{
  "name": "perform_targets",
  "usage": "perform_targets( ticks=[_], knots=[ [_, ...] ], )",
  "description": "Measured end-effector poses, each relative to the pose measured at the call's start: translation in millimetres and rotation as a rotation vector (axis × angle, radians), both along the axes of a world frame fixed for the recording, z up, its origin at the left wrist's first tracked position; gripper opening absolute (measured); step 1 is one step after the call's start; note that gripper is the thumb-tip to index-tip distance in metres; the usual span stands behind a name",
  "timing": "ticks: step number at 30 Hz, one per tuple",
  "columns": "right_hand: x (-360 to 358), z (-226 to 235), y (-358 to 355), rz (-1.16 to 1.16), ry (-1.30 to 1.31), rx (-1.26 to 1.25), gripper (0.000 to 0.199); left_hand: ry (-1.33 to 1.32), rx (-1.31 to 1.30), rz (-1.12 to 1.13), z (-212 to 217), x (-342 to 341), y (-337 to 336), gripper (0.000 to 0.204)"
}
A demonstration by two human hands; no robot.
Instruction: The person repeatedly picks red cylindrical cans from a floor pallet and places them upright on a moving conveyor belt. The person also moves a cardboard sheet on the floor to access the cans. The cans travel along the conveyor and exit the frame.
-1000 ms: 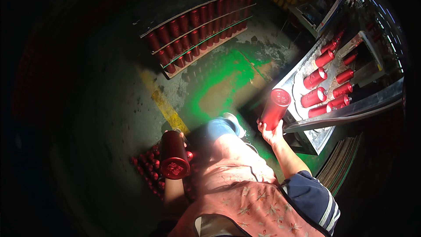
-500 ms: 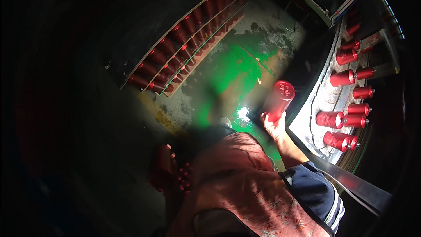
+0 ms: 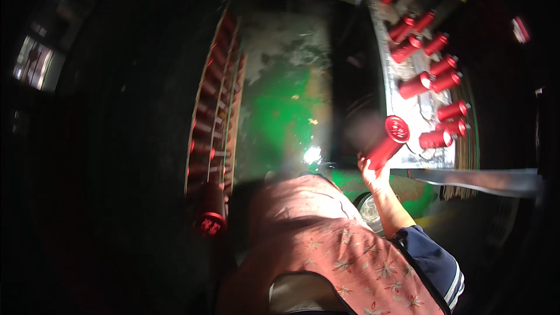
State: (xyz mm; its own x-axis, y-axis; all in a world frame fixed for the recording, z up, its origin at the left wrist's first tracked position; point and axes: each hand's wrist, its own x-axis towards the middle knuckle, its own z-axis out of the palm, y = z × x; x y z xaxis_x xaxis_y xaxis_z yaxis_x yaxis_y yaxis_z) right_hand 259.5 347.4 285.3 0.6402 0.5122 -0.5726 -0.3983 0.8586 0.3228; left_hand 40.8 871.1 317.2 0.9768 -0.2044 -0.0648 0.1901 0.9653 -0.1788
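Observation:
My right hand [image 3: 374, 178] is wrapped round the lower end of a shiny red cylinder [image 3: 386, 149], tilted so that its round embossed end faces up. This cylinder is beside the near left edge of a brightly lit pale table [image 3: 411, 114]. In deep shadow at the left, my left hand [image 3: 226, 198] grips another red cylinder [image 3: 210, 201], whose embossed end points down towards me. Only a few of its fingertips show. More red cylinders [image 3: 415, 85] lie on the table, several with small metallic tips.
Left of me stands a long rack [image 3: 189, 169] with rows of red cylinders. Between rack and table runs a stained green and grey floor [image 3: 280, 105]. A metal bar [image 3: 478, 179] juts out at the table's near end. A round pale object [image 3: 370, 211] is beside my right forearm.
The view has turned, so rack and table now run nearly straight ahead. My right hand's cylinder is now closer to the table's edge. The left cylinder's embossed end has come into sight.

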Motion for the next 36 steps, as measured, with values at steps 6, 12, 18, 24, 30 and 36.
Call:
perform_targets(
  ticks=[6,12,18,24,30,36],
  knots=[
    [-37,22,29,-0.357,0.069,-0.179,0.086,-0.012,-0.020,-0.167,-33,160,41,0.071],
    [-41,11,42,-0.597,0.012,-0.225,0.077,-0.046,-0.039,-0.322,-72,297,28,0.071],
    [59,6,41,-0.721,-0.088,-0.427,0.064,-0.171,-0.163,-0.635,-127,448,5,0.073],
    [156,70,21,-0.847,-0.139,-0.441,0.050,0.089,0.660,-0.380,-86,649,-78,0.059],
    [270,175,-4,0.299,-0.097,-2.625,0.033,-0.245,1.218,-0.271,65,834,-251,0.045],
    [340,163,15,-1.057,-0.110,-1.265,0.067,-1.405,1.750,0.085,68,947,-424,0.044]
  ],
)
